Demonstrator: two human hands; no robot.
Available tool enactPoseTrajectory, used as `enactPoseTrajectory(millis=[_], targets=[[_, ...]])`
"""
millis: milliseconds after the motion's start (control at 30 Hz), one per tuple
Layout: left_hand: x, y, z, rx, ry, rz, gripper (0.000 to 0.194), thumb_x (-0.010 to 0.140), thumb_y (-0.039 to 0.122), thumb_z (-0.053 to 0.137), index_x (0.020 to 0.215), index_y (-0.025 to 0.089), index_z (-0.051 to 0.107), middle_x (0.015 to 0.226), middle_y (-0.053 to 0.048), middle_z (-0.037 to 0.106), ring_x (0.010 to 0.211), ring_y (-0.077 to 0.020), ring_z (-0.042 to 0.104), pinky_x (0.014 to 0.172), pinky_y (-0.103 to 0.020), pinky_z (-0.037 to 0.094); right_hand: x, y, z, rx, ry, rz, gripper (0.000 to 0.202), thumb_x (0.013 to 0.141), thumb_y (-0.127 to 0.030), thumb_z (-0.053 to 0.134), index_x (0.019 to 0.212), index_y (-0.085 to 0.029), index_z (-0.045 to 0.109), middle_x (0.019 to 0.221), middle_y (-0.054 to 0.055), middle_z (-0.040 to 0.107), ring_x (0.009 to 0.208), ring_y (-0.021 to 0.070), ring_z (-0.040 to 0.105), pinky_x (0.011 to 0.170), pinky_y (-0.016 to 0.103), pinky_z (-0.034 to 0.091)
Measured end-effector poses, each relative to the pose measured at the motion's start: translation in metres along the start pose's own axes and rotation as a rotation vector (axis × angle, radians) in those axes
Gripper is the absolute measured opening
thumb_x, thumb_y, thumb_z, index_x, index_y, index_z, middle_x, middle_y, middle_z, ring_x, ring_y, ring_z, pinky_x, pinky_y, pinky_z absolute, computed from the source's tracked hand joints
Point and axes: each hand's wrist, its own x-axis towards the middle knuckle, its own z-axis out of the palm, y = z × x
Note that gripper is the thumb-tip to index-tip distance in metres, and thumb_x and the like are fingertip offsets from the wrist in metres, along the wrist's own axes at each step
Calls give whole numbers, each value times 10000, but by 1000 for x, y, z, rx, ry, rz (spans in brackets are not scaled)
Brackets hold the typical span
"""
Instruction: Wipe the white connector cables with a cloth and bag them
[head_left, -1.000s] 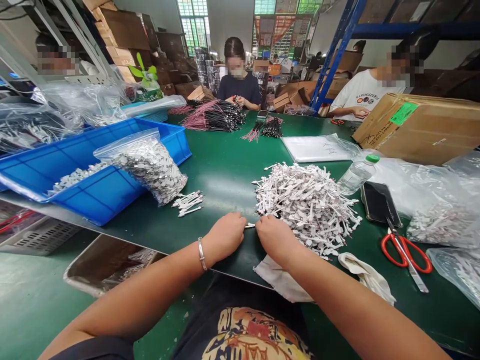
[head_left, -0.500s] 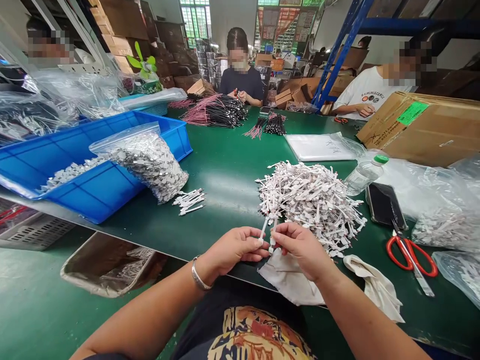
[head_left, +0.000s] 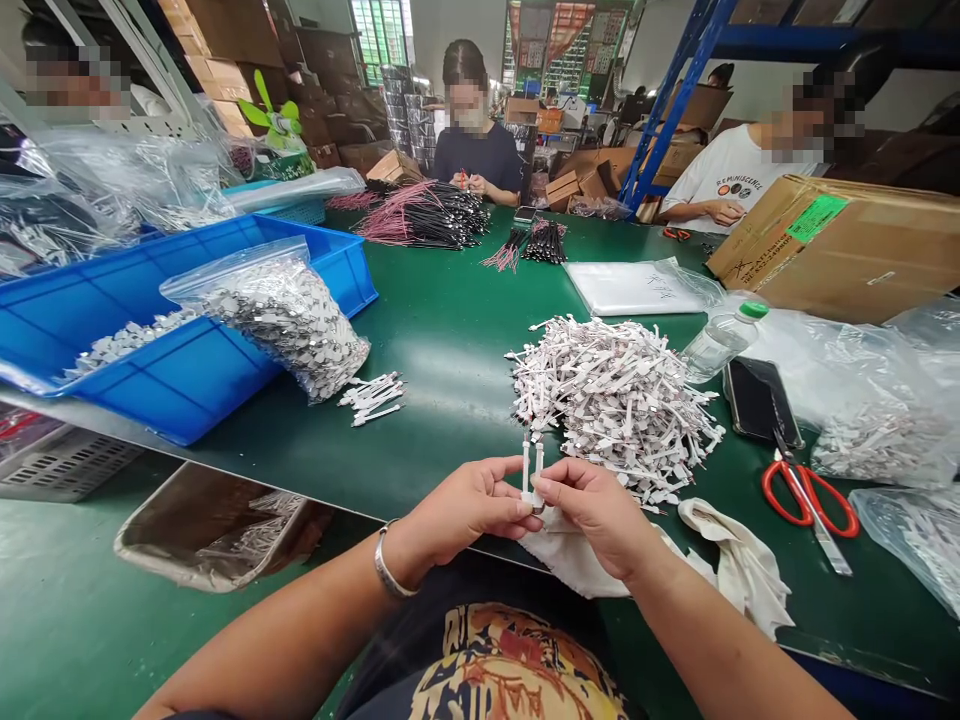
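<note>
My left hand (head_left: pixel 476 508) pinches a short white cable with a plug (head_left: pixel 526 468) between thumb and fingers. A second short white cable (head_left: pixel 539 460) is gripped by the fingertips of my right hand (head_left: pixel 600 510). Both stand upright side by side, their white plug ends low, near my fingertips, and thin wire ends up. Just beyond my hands lies a large heap of similar white cables (head_left: pixel 615 400). A crumpled white cloth (head_left: pixel 570 555) lies under my right hand. Farther left, several more white cables (head_left: pixel 373 398) form a small group.
On the left, a blue bin (head_left: pixel 187 395) holds white pieces and a full plastic bag (head_left: pixel 300 320) leans over its edge. To the right are red-handled scissors (head_left: pixel 810 505), a phone (head_left: pixel 761 400), a bottle (head_left: pixel 716 345) and a carton (head_left: pixel 840 250). Several people sit around the table.
The two cables, tilted and slightly apart before, now stand upright and close together. My hands have drawn nearer each other. The whole view has shifted slightly.
</note>
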Motion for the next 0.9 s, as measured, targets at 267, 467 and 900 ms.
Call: enactPoseTrajectory(millis=[267,467,900], targets=[[-3,-2,1,84,-51,19,677,709,219,710,1314,173,410,712,-27,658,724,-150,663,647,-216,500,-6,-1,2,51,-47,36,214,651,-309,748,693,-150,612,608,-40,571,528,53,442,523,210,323],[-1,0,-2,142,-111,-44,687,716,201,695,1324,189,376,725,-24,647,714,-160,670,633,-225,510,-8,1,3,161,-144,41,210,692,-279,726,738,-159,561,769,16,667,614,85,563,587,220,413],[-4,-11,15,54,6,49,666,691,283,724,1265,172,404,738,-28,650,679,-143,639,615,-225,477,-18,8,17,328,16,-3,382,698,-284,736,1008,-192,533,794,8,686,622,112,614,565,224,458]])
